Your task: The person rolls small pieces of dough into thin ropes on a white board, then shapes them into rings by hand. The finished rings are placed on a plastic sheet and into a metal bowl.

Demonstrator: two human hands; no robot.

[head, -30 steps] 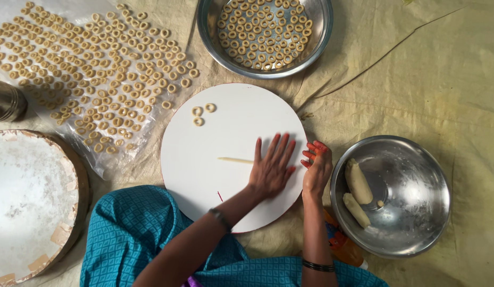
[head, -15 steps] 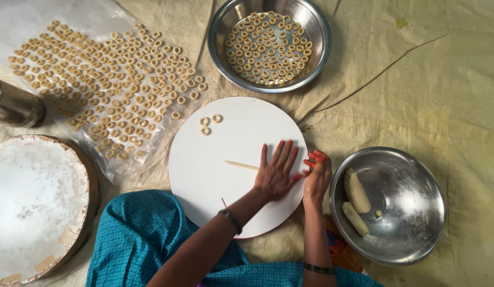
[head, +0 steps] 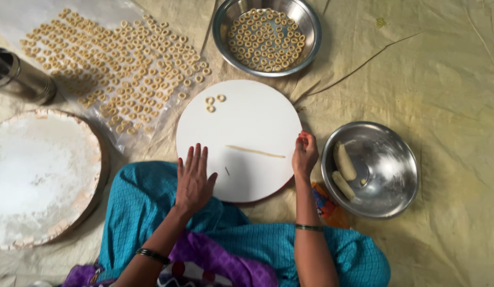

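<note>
Left hand (head: 195,179) now off dough strip (head: 255,152).

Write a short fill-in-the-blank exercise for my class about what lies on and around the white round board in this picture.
1. On the white round board lies one thin dough strip and ____ small dough rings.
2. The steel bowl beside the right hand holds two dough ____.
3. The left hand rests with its fingers on the board's ____ edge.

Missing words: three; logs; left
</note>
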